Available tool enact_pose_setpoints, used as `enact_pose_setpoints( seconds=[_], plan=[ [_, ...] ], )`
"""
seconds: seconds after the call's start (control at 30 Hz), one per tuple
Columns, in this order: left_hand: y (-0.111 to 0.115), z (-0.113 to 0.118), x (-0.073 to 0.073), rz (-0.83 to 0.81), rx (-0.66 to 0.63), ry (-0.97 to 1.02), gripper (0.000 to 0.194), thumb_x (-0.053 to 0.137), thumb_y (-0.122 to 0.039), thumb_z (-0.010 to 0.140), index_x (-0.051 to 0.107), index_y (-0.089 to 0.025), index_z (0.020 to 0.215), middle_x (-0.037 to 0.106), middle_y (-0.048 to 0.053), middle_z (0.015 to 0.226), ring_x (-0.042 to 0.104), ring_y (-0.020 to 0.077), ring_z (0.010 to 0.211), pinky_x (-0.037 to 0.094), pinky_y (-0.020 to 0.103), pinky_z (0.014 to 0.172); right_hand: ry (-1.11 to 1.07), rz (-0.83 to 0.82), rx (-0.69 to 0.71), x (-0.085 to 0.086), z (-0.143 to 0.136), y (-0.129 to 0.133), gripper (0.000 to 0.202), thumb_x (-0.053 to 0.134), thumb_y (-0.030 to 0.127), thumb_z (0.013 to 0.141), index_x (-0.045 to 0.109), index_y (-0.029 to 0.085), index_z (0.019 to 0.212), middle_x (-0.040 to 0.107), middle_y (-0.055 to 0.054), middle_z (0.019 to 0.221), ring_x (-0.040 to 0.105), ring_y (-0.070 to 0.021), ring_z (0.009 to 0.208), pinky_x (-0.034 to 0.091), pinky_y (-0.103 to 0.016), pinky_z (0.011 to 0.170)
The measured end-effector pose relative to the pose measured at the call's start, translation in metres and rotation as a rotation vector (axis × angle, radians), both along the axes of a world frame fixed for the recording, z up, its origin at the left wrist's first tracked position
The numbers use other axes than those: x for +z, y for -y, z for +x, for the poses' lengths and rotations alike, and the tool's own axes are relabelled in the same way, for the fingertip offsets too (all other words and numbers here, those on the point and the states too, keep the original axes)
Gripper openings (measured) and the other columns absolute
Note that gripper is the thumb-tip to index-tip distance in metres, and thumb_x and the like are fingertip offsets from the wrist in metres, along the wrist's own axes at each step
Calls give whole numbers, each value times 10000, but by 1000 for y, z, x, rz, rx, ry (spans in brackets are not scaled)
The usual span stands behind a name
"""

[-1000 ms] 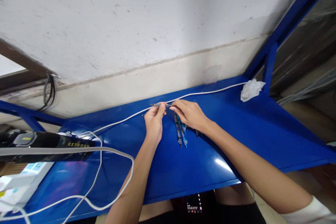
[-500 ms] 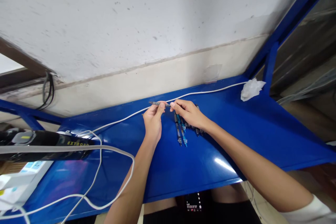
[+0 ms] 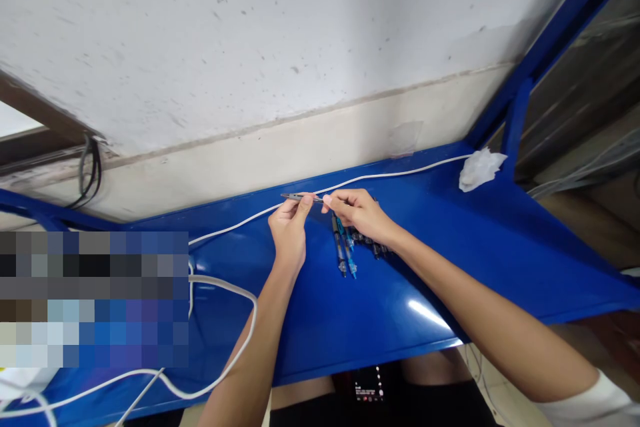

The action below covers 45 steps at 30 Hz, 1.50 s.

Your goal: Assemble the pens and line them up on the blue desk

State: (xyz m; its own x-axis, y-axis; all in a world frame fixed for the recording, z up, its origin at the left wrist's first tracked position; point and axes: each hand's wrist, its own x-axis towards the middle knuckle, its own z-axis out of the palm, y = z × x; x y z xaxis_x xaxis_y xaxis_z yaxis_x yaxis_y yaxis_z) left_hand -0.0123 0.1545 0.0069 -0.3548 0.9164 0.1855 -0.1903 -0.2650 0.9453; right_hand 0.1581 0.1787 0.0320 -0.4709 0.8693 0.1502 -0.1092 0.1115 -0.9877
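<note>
A dark, slim pen (image 3: 292,197) is held level between my two hands near the back edge of the blue table (image 3: 340,327). My left hand (image 3: 290,233) is closed on the tip end, thumb on top. At the other end, the fingers of my right hand (image 3: 361,215) pinch the pen; whether its parts are joined there I cannot tell. Below my right hand lie several pens: a blue one (image 3: 351,260), a dark clear-barrelled one (image 3: 341,255) beside it, and black ones (image 3: 377,247) partly covered by the hand and wrist.
A white cable (image 3: 240,225) runs along the back of the table and loops over my left forearm. Crumpled white tissue (image 3: 481,170) sits at the right rear. The wall (image 3: 300,160) rises behind; blue frame posts (image 3: 515,123) stand at the side. The left corner is pixelated.
My left hand has shifted slightly left, and more of the pen's tip end shows beyond its fingers. My right hand stays almost still. The loose pens lie as before.
</note>
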Motion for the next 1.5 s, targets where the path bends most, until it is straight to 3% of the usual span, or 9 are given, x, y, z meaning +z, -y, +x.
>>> enact_pose_setpoints(
  seconds=[0.17, 0.27, 0.4, 0.5, 0.67, 0.83, 1.33, 1.43, 1.5],
  plan=[
    [0, 0, 1, 18, -135, -120, 307, 847, -461, 890, 824, -220, 1080, 806, 90, 1100, 724, 229, 1028, 530, 351, 933, -350, -186, -158, 4, -1, -6, 371, 889, 507, 836, 651, 223, 835, 412, 95, 577, 312, -88, 490, 267, -250, 458],
    [1, -3, 1, 10, -202, -433, 370, 894, -460, 835, 795, -253, 1126, 798, 93, 1117, 702, 270, 1055, 502, 402, 958, -503, -199, -324, 11, 5, -16, 425, 911, 496, 806, 578, 236, 764, 494, 61, 663, 432, -106, 574, 401, -248, 522],
    [3, -10, 0, 16, -216, -896, 368, 963, -494, 729, 739, -262, 905, 750, 55, 973, 641, 285, 989, 462, 424, 950, -551, -207, -393, 13, 18, -31, 483, 824, 643, 847, 531, 261, 813, 626, 9, 841, 658, -178, 875, 570, -311, 788],
    [4, -13, -1, -7, -253, -1082, 351, 912, -515, 791, 695, -260, 895, 729, 40, 976, 623, 286, 1005, 441, 425, 946, -596, -186, -349, 11, 27, -37, 522, 750, 692, 901, 459, 271, 798, 502, 52, 694, 597, -166, 722, 574, -326, 760],
    [4, -18, -2, 2, -275, -1126, 219, 804, -411, 901, 660, -262, 974, 716, 47, 999, 633, 274, 995, 454, 410, 903, -768, -314, -217, 7, 41, -36, 615, 599, 684, 992, 301, 260, 663, 215, 92, 552, 186, -119, 473, 313, -260, 435],
    [4, -20, -1, -22, -271, -1120, 194, 731, -268, 892, 643, -265, 1064, 711, 38, 986, 636, 260, 954, 463, 409, 901, -929, -449, -207, 3, 50, -33, 570, 518, 572, 980, 208, 265, 611, 175, 88, 489, 68, -118, 470, 213, -267, 391],
    [9, -14, 6, -70, -278, -1228, 368, 707, -165, 766, 654, -284, 1111, 717, -4, 962, 637, 240, 932, 461, 384, 909, -1083, -509, -168, 4, 49, -32, 550, 551, 522, 974, 202, 263, 637, 203, 92, 485, 132, -109, 450, 301, -260, 423],
    [11, -11, 9, -83, -294, -1234, 372, 701, -176, 772, 646, -288, 1123, 727, -14, 954, 648, 233, 921, 458, 378, 896, -1037, -510, -174, 9, 46, -34, 532, 572, 401, 998, 230, 250, 618, 255, 82, 491, 267, -108, 453, 430, -254, 523],
    [13, -9, 9, -82, -295, -1230, 384, 699, -172, 763, 644, -288, 1125, 736, -12, 957, 656, 236, 914, 458, 373, 869, -955, -497, -223, 13, 43, -36, 476, 567, 417, 1011, 342, 244, 629, 438, 44, 572, 467, -131, 552, 527, -288, 648]
  ],
)
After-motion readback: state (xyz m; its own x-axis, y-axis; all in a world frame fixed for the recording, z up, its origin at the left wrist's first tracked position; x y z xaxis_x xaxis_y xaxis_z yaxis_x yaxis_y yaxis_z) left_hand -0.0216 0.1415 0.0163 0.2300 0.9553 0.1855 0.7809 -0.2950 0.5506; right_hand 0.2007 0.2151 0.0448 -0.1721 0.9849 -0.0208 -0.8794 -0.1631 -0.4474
